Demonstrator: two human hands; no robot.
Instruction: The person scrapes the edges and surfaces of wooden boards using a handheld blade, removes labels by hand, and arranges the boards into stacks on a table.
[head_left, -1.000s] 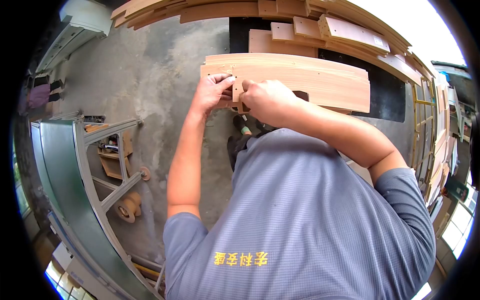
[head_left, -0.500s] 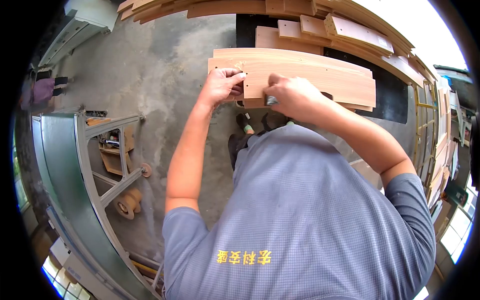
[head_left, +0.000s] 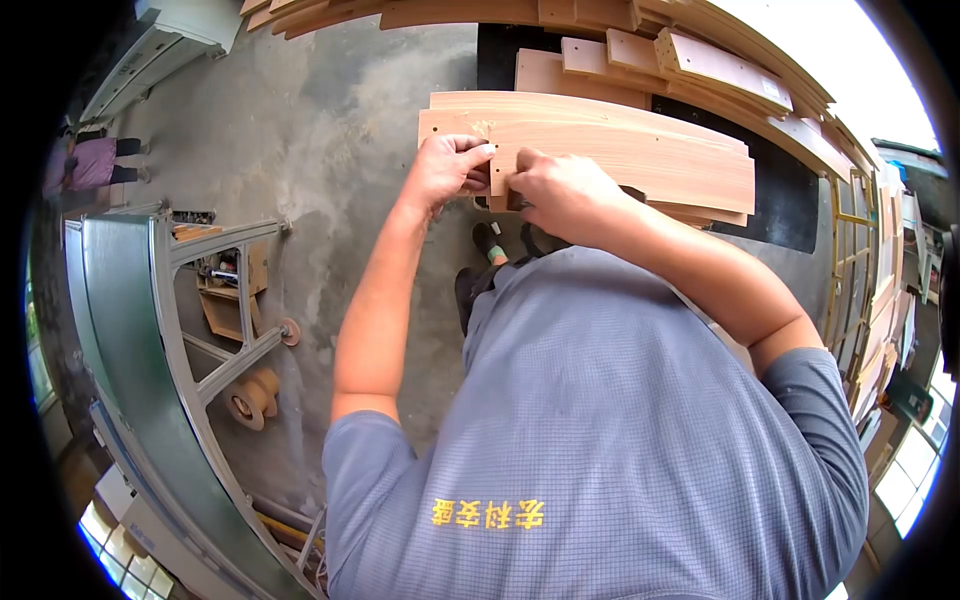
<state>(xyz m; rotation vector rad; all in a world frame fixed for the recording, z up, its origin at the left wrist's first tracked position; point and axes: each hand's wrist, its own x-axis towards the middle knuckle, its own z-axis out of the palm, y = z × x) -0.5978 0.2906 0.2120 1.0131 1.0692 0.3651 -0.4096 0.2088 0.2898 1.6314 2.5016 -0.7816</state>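
A stack of long wood-grain boards point(head_left: 620, 150) lies in front of me, with small dark holes near the left end. My left hand point(head_left: 452, 175) is closed on the left end of the top board, thumb on its face near a hole. My right hand point(head_left: 565, 195) is closed at the board's near edge, just right of my left hand. It grips a dark tool point(head_left: 632, 192), mostly hidden by the hand, with one dark end showing behind the fingers. Pale shavings point(head_left: 482, 128) lie on the board beyond my left hand.
More boards point(head_left: 720, 70) are stacked at the far right. On the left stands a metal-framed conveyor point(head_left: 150, 340) with a green belt. A cardboard spool point(head_left: 252, 398) sits on the concrete floor point(head_left: 340, 130). Another person point(head_left: 95, 162) is at the far left.
My right hand has slid left along the near edge with the tool, closer to my left hand. My left hand keeps its hold on the board.
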